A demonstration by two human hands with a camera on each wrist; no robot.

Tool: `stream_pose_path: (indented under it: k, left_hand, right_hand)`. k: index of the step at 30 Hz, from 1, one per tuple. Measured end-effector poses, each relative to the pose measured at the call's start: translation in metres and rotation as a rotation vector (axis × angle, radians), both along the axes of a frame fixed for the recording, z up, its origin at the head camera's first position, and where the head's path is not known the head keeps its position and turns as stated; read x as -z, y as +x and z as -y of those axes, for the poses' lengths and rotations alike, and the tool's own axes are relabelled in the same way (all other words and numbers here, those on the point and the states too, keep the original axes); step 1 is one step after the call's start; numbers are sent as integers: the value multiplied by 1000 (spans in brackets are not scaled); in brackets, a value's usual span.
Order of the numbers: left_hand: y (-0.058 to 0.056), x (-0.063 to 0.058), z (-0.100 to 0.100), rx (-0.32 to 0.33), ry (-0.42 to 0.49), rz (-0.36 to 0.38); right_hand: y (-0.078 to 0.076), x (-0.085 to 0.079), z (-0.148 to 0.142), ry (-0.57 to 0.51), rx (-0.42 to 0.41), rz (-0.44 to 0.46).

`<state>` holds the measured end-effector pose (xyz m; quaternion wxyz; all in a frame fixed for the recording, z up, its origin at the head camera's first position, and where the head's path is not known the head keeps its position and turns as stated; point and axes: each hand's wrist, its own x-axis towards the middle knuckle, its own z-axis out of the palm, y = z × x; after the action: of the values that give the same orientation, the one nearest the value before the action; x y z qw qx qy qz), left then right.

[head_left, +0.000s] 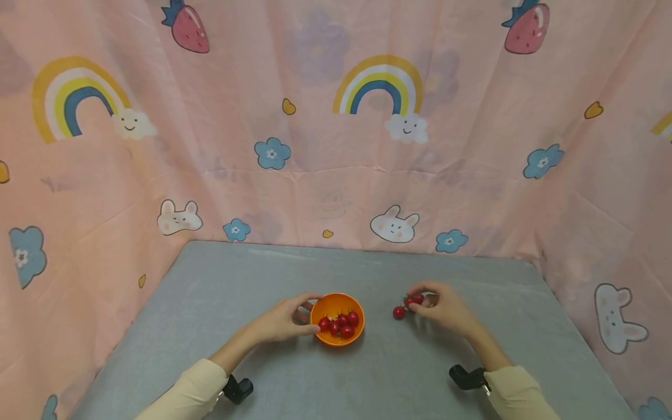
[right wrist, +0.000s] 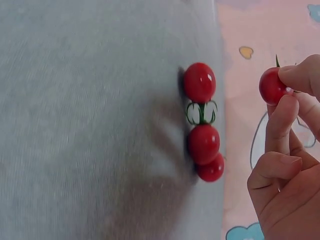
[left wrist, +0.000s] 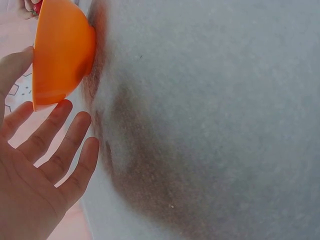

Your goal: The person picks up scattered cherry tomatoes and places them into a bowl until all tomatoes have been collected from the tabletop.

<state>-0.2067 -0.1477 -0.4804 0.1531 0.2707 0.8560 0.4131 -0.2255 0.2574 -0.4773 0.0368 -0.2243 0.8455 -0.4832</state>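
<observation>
Right hand [head_left: 446, 306] pinches a cherry tomato [right wrist: 271, 85]; left hand [head_left: 286, 318] spreads at an orange bowl [left wrist: 62, 50].
Thumb and fingertips hold the fruit above the grey table [head_left: 367, 379], near three loose tomatoes [right wrist: 204, 144]; the bowl, its rim touched, contains more tomatoes [head_left: 347, 332]. Pink printed curtain [head_left: 315, 198] behind.

Head view: moderate, even, diffuse light; soft-edged shadows on the grey tabletop [head_left: 289, 269] below the left hand [head_left: 286, 318] and right hand [head_left: 447, 306], consistent with overhead light. Left wrist view: muted light; broad brownish shadow, blurred outline, reddish cast beside the orange bowl [left wrist: 61, 50]; fine detail soft. Right wrist view: pinpoint glare on the row of cherry tomatoes [right wrist: 203, 144]; hand shadow diffuse
</observation>
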Motion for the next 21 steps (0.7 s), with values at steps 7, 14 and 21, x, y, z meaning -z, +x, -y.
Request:
stream_pose_path:
  k: [7, 14, 21]
  left_hand:
    - [0, -1, -1, 1, -7, 0]
    - [-1, -1, 0, -1, -10, 6]
    - [0, -1, 0, -5, -6, 11]
  right_hand:
    - [-1, -2, 13, -9, -7, -7]
    - [-3, -1, 24, 21, -26, 31]
    - [-2, -4, 36, 6, -49, 49]
